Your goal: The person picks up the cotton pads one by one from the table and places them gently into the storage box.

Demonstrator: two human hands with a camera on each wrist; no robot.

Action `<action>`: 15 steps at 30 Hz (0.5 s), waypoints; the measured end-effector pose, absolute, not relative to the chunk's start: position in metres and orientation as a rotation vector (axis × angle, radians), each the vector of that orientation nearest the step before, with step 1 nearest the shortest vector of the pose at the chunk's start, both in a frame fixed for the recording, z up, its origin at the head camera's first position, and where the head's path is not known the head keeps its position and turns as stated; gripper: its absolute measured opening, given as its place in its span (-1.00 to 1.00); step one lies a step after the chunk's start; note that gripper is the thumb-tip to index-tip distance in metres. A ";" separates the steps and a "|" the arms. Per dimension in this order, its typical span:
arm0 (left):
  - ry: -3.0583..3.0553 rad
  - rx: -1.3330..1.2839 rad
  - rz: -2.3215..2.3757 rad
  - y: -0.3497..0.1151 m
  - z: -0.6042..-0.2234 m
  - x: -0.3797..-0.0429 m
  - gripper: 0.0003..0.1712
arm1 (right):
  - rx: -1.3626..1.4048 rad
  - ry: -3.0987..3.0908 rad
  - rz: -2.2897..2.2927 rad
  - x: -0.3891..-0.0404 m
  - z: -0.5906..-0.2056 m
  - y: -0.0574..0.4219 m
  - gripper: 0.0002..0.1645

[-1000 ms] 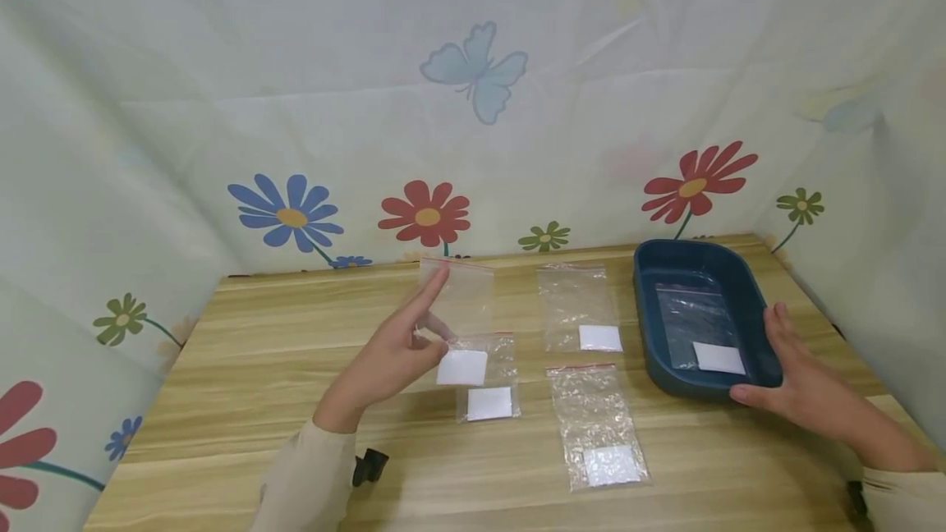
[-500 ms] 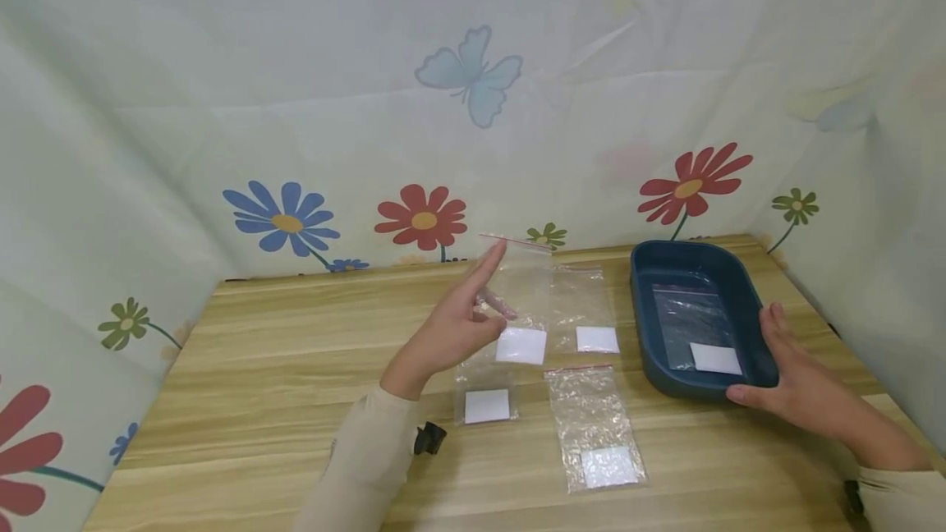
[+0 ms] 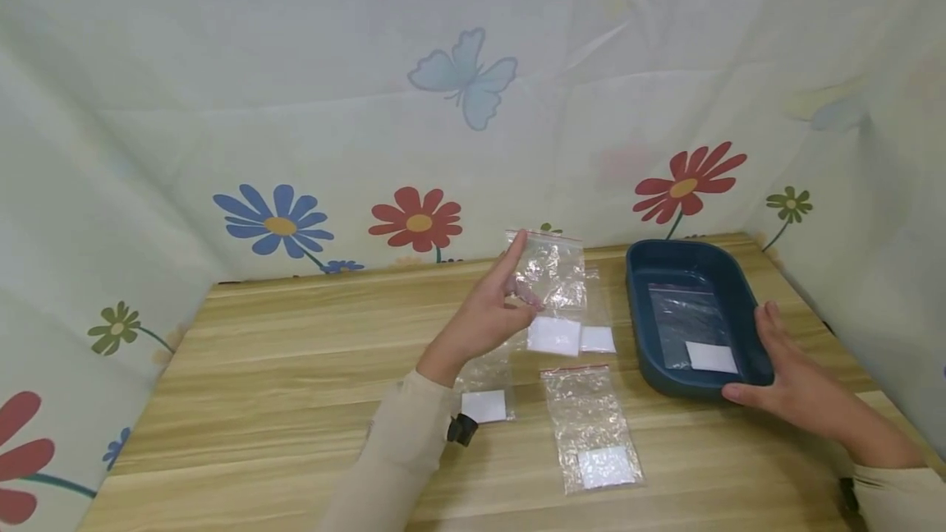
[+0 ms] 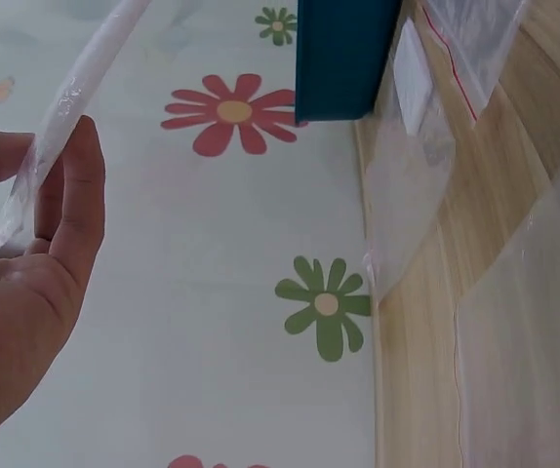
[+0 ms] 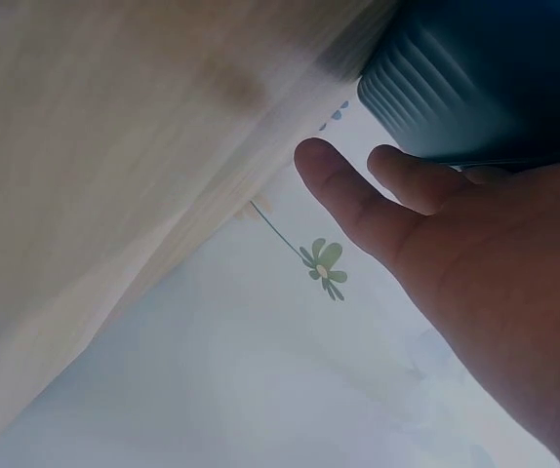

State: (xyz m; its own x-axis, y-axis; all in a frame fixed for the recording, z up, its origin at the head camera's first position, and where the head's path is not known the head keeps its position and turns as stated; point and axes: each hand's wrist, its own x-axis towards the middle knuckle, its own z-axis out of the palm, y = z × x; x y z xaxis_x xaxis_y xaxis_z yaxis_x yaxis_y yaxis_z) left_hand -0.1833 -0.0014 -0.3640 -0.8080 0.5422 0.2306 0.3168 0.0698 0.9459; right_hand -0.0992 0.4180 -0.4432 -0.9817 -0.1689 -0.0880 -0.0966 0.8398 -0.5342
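My left hand [image 3: 484, 318] pinches a clear zip-lock bag [image 3: 557, 277] with a red seal line and a white card low in it, raised over the back of the table. One finger points up along the bag's edge. The left wrist view shows this bag [image 4: 75, 93] edge-on between thumb and fingers. My right hand [image 3: 801, 392] rests spread against the near right corner of a dark blue plastic basin [image 3: 641, 351], thumb at the front, fingers straight along the right side. Inside the basin lies another zip-lock bag [image 3: 676, 314] with a white card.
On the wood-grain table [image 3: 296, 384] lie more bags: one at the front [image 3: 584, 405], one partly behind my left forearm [image 3: 484, 372], and one [image 3: 600, 302] partly covered by the raised bag. A flower-print curtain [image 3: 318, 105] encloses the back and sides.
My left hand has carried the bag rightward and up from above the left-hand bag, towards the basin. The right hand and the basin keep their places.
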 end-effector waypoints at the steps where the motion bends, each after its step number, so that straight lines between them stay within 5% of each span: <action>1: 2.150 0.881 1.830 0.000 -0.365 -0.184 0.19 | -0.210 2.885 -0.826 -0.099 -0.443 0.418 0.55; 15: 2.036 0.855 1.869 0.038 -0.373 -0.196 0.17 | -0.191 2.881 -0.802 -0.100 -0.441 0.416 0.55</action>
State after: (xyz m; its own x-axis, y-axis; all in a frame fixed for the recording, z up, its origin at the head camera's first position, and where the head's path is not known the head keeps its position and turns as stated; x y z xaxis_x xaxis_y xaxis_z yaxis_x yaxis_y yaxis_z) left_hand -0.1958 0.0382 -0.3733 -0.7972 0.5685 0.2031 0.2508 0.0060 0.9680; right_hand -0.0999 0.4161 -0.4412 -0.9815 -0.1604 -0.1048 -0.0833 0.8495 -0.5209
